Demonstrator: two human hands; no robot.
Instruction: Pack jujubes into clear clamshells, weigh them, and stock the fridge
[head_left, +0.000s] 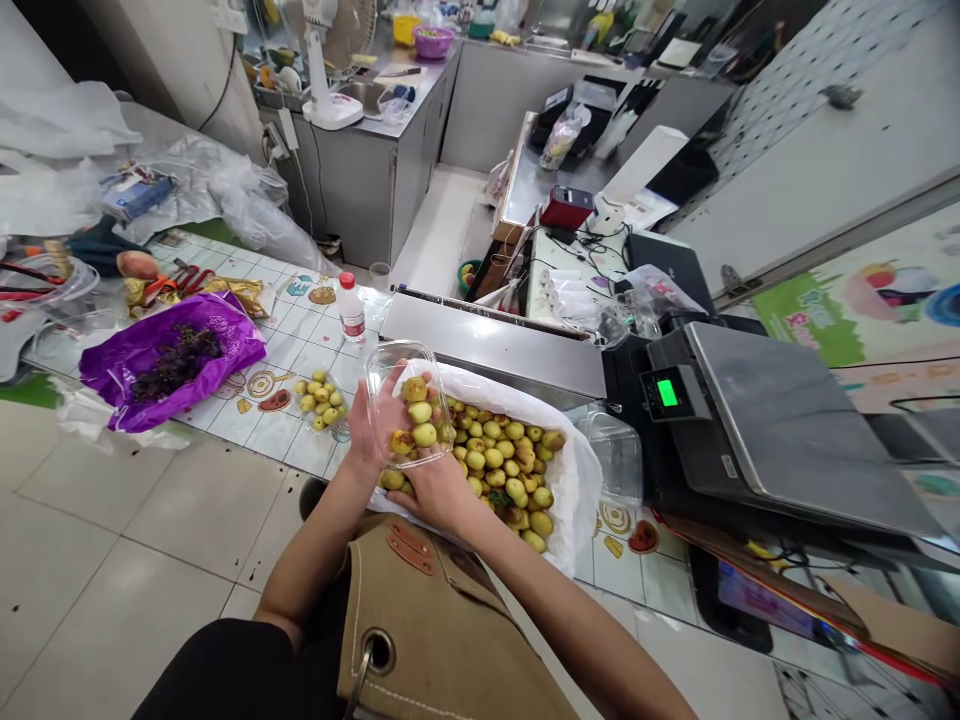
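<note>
Brn apron (pixel 442 640), blk L sleeve (pixel 225 670)

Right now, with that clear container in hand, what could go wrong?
Two risks. The clear container looks tilted and shows no closed lid, so the few green fruits inside could roll out, perhaps onto the pile of fruit below. And the red-capped bottle stands upright beyond the left hand; a wide swing might knock it over.

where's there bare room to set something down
Bare: the patterned tabletop between purple bag and red-capped bottle, and the scale's steel plate, right of its green display. Crowded: the fruit box, with left hand and right hand at one end.
</note>
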